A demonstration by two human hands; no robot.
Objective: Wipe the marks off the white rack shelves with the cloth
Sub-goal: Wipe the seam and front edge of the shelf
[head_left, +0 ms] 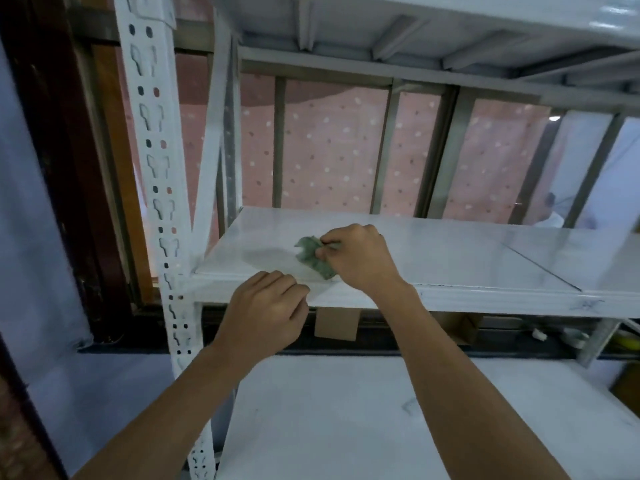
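White shelf (450, 252) w/ cloth (312, 258), pink curtain (332, 150)

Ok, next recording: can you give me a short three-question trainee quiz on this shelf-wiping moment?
1. True or false: the left hand rests at the front edge of the white metal middle shelf.
2. The crumpled green cloth is pinched by: A) the left hand, B) the right hand, C) both hands.
3. Fill in: the brown cardboard box shows ____ the middle shelf's front edge.

Key: 1 true; 2 B; 3 below.
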